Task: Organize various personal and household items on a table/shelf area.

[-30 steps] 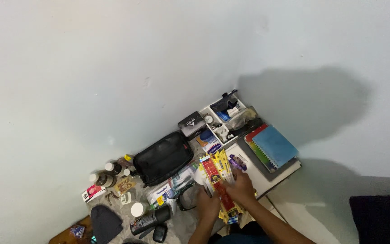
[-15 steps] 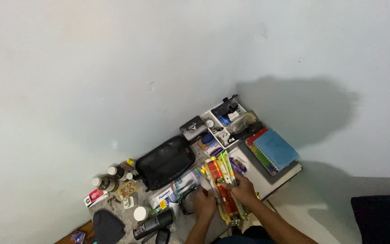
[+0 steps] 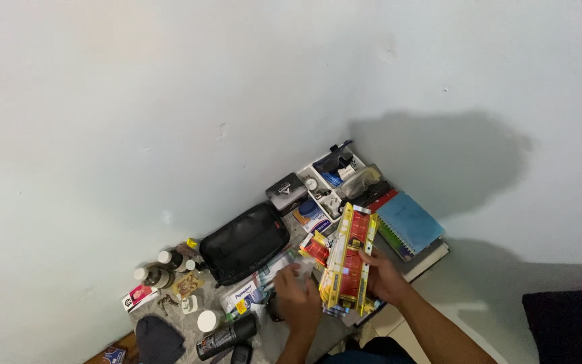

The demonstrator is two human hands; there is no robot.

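Both hands raised a stack of red-and-yellow sachet strips (image 3: 350,263) above the tabletop (image 3: 274,323), apparently to square them. The right hand (image 3: 385,278) clasped the right edge; the left hand (image 3: 298,296), blurred, closed on the left. Half a second earlier, the strips lay lower and flatter.

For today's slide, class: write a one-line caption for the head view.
Both hands, left hand and right hand, hold yellow-and-red packets above a cluttered table.
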